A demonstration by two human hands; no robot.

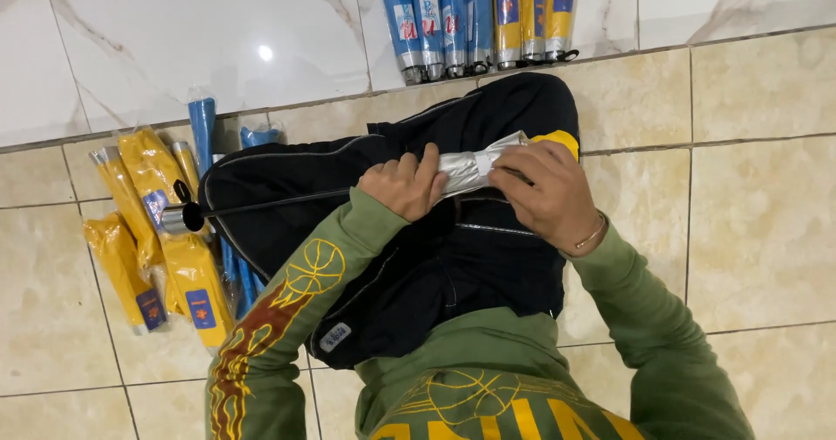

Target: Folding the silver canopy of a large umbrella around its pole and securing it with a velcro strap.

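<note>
- Silver fabric of a folded umbrella point(470, 168) lies bunched across the person's lap, its yellow end point(557, 138) poking out past the right hand.
- Left hand point(405, 183) is closed around the canopy's near end; right hand point(544, 192) is curled over the far end, fingers pressing by the white strap.
- Thin black shaft point(279, 200) runs left to a dark handle point(181, 218).
- Judged light; the cloth looks soft and slick, so it may slide when squeezed. The stiff shaft and handle offer firmer holds.
- Wrapped yellow umbrellas point(161, 231) lie on the tiled floor point(749, 231); blue and yellow ones point(479, 17) lean at the wall.
</note>
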